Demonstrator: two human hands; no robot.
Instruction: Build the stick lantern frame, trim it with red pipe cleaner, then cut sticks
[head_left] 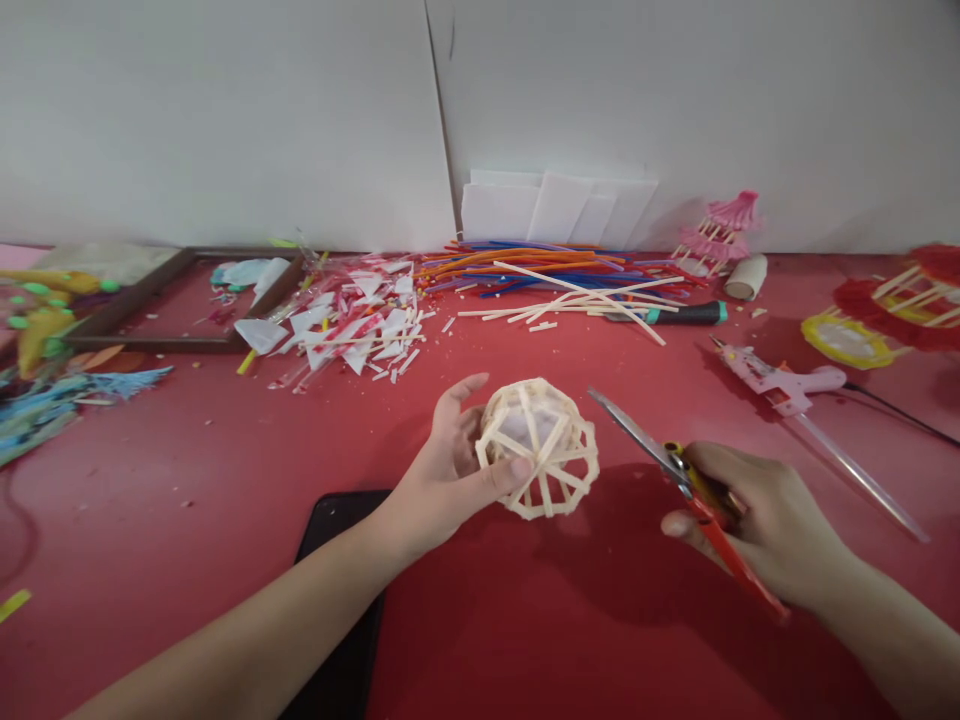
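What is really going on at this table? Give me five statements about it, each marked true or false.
1. The left hand holds a stick frame. True.
2. The right hand holds the glue gun. False: it holds scissors; the glue gun lies on the table.
3. White cards lean against the wall. True.
4. The pink tower stands at the table's left end. False: it is on the right, by a tube.
5. Pale sticks lie across coloured strands. True.
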